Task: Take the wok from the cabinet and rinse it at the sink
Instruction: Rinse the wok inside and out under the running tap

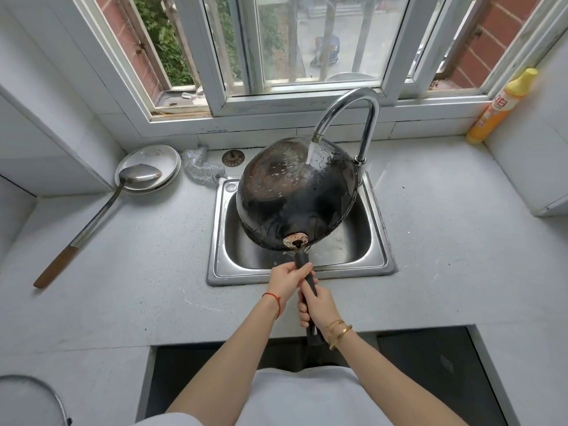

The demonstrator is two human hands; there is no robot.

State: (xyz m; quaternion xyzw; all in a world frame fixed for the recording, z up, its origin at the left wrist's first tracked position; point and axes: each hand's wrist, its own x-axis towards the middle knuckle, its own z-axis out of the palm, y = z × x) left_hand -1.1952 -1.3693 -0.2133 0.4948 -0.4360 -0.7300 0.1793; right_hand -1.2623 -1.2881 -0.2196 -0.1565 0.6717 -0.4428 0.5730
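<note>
Far left of the fingers, a long steel ladle (101,210) with a wooden grip lies on the pale speckled surface (445,241), its bowl resting in a stack of shallow round metal plates (147,167). Beside them sits a crumpled silvery mesh scourer (201,167). The left hand (287,279) has its fingers wrapped around the black handle (307,272) close to the riveted bracket. The round-bottomed blackened wok (295,195) is held upside down above the square stainless sink (301,238), beyond the fingertips, and water from the curved chrome faucet (356,118) splashes on its scorched, mottled underside. The right hand (316,307) clasps the handle lower down, fingers closed. Far right stands a yellow plastic detergent bottle (498,109).
</note>
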